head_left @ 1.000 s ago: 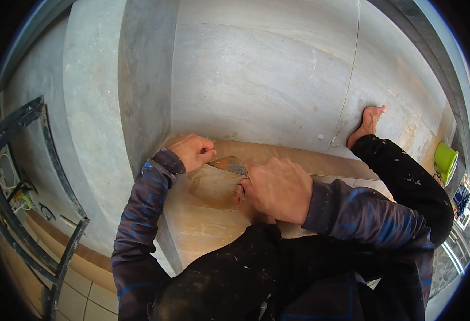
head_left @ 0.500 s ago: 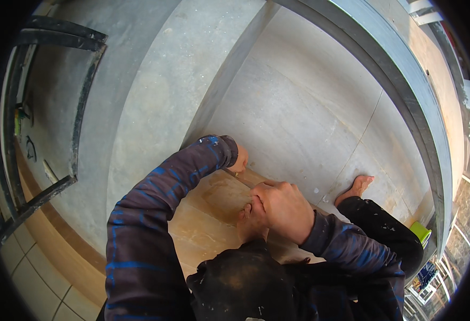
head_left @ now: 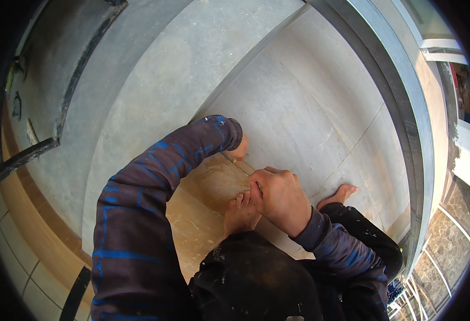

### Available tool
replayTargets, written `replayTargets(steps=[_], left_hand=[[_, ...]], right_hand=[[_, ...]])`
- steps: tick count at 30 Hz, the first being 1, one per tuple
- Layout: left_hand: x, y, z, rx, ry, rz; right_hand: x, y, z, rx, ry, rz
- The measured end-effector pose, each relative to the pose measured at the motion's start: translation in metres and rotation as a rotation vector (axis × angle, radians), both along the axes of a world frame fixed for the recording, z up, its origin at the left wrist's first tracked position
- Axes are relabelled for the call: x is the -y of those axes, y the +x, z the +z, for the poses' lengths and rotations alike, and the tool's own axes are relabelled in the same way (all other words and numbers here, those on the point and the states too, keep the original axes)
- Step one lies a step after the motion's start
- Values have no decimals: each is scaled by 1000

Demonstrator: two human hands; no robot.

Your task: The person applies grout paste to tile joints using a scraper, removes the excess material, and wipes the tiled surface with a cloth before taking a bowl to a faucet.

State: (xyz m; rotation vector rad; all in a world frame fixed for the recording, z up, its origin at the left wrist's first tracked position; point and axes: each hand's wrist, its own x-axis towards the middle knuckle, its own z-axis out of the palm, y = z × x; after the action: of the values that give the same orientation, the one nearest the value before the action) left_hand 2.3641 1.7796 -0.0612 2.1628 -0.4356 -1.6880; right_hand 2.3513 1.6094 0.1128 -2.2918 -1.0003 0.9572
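Note:
My right hand (head_left: 280, 200) is closed in a fist on a thin scraper, its blade (head_left: 239, 167) pointing up-left over a stained tan tile surface (head_left: 205, 184). My left hand (head_left: 239, 148), mostly hidden behind its blue-marked dark sleeve, has curled fingers at the blade's far end; what they grip, if anything, I cannot make out. Just below the right hand's knuckles is my bare left foot (head_left: 237, 216). My other bare foot (head_left: 339, 195) rests on grey tiles (head_left: 326, 117), to the right of both hands.
A grey wall edge (head_left: 149, 64) rises left of the hands, with a dark metal frame (head_left: 58, 134) and a tan step (head_left: 42, 206) beyond it. A curved-looking metal edge (head_left: 417, 117) borders the right side, with pale bars and stone paving (head_left: 454, 246) outside it.
My view has swung, so hands and feet sit differently in it. My left hand, fully visible a second ago, is now mostly behind its sleeve. My right hand keeps hold of the scraper.

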Motion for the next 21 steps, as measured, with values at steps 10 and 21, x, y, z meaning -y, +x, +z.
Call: replayTargets(steps=[10,21], left_hand=[[0,2,-1,-23,-19,29],[-7,-3,-1,-63,-25,67]], right_hand=[[-6,-4,0,5,-44,-23],[-10,8,4,7,-45,25]])
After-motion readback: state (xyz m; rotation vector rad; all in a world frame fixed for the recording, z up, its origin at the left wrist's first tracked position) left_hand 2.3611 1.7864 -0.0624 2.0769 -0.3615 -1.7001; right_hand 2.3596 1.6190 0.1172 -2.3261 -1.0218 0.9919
